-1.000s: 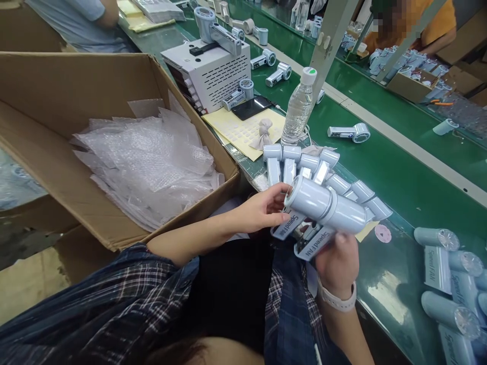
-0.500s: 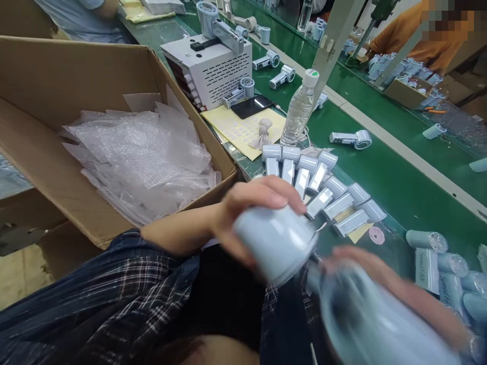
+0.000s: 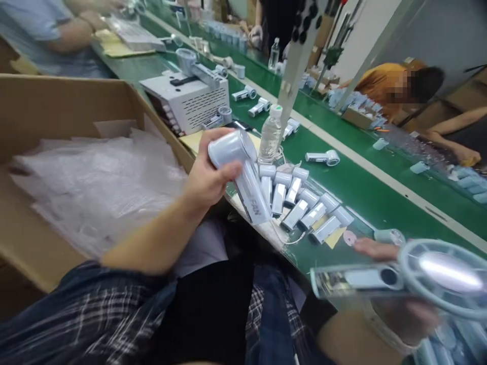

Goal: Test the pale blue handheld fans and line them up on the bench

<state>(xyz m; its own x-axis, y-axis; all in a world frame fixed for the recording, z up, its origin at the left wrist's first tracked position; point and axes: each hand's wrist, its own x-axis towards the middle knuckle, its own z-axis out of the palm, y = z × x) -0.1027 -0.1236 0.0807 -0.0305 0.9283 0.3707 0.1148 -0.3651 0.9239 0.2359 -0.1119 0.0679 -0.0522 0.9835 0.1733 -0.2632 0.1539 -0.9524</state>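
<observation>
My left hand (image 3: 207, 177) is wrapped round the head of a pale blue handheld fan (image 3: 253, 195). Its handle slants down to the right, with "FAN" lettering near the end. At the right, my right hand (image 3: 399, 319) grips a second handheld fan (image 3: 353, 279), blurred by motion. The round grille of that fan faces up, and its handle points left. Just beyond my left hand's fan, a cluster of several handheld fans (image 3: 294, 213) lies in rows on the bench edge.
An open cardboard box (image 3: 68, 109) of bubble-wrap bags (image 3: 102, 187) stands at left. A white metal case (image 3: 190, 101) and a water bottle (image 3: 271, 134) are on the bench. Several fans lie along the green conveyor (image 3: 357, 187). Co-workers, one in an orange shirt (image 3: 380, 83), sit beyond.
My left hand has moved up and left, turning its fan so the lettered handle shows. The right hand's fan has swung round, grille upward and handle left. The camera view has shifted.
</observation>
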